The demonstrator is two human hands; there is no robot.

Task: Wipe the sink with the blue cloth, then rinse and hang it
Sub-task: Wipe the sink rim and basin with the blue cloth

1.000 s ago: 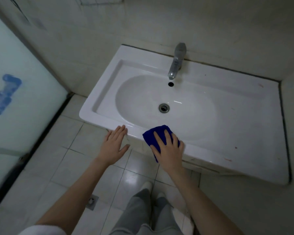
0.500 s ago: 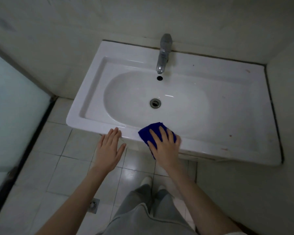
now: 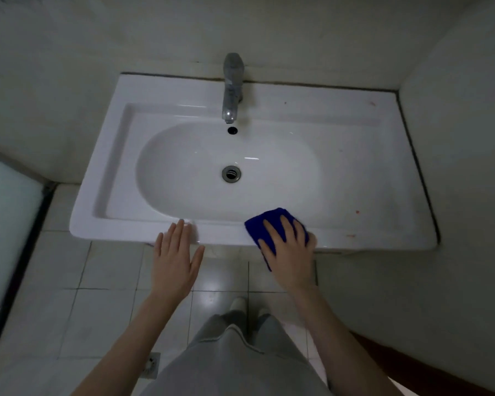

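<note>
A white ceramic sink (image 3: 363,155) fills the middle of the view, with an oval basin and a metal drain (image 3: 231,173). The folded blue cloth (image 3: 265,220) lies on the sink's front rim, right of centre. My right hand (image 3: 287,247) presses flat on the cloth with fingers spread and straight. My left hand (image 3: 174,258) is flat and open, its fingertips resting on the front rim left of the cloth. A chrome faucet (image 3: 232,87) stands at the back centre; no water runs from it.
Walls close in behind the sink and on its right (image 3: 463,138). A frosted glass panel (image 3: 3,224) stands at the left. Pale floor tiles (image 3: 103,267) lie below the rim, with a small floor drain (image 3: 150,364) and my grey trousers and feet at the bottom.
My right hand has slid the cloth to the right along the front rim. My head has turned, so the sink sits more centred in view.
</note>
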